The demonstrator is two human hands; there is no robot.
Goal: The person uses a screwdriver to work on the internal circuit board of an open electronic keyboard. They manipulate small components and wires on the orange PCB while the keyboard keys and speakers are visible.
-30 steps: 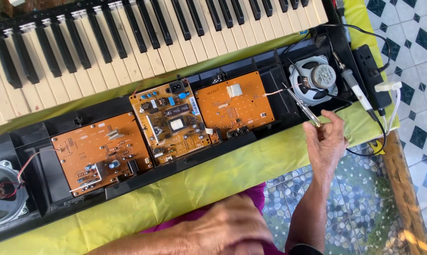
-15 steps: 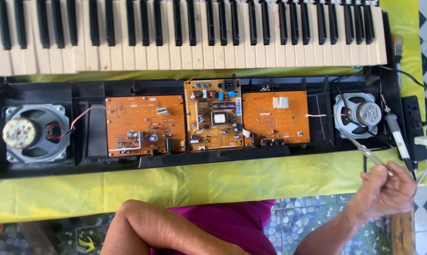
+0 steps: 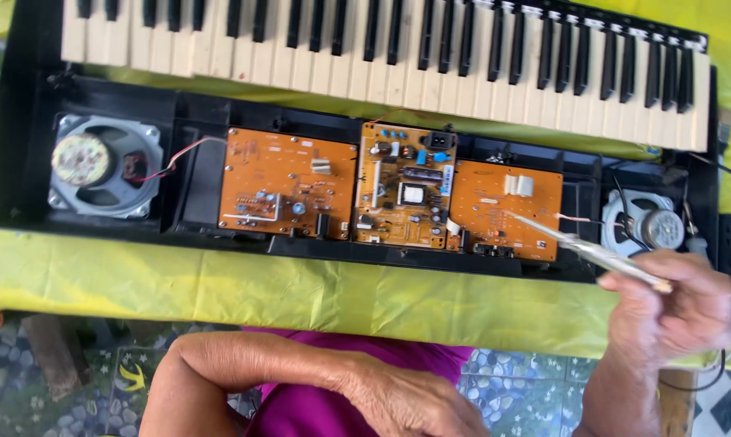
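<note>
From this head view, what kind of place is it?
Likely an informal home repair spot: an opened keyboard with bare circuit boards on a yellow-covered table, patterned floor tiles, right hand holding tweezers.

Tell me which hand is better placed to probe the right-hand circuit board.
Right. The right hand already grips the tweezers, tips over the right circuit board. The left hand rests in the lap, empty, below the table edge.

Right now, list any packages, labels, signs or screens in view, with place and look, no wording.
No packages, signs or screens.
White label: small rectangle, top of the right orange circuit board.
White label: small rectangle, upper right of the left orange circuit board.
Round sticker: pale, mottled, centre of the left speaker.
</note>
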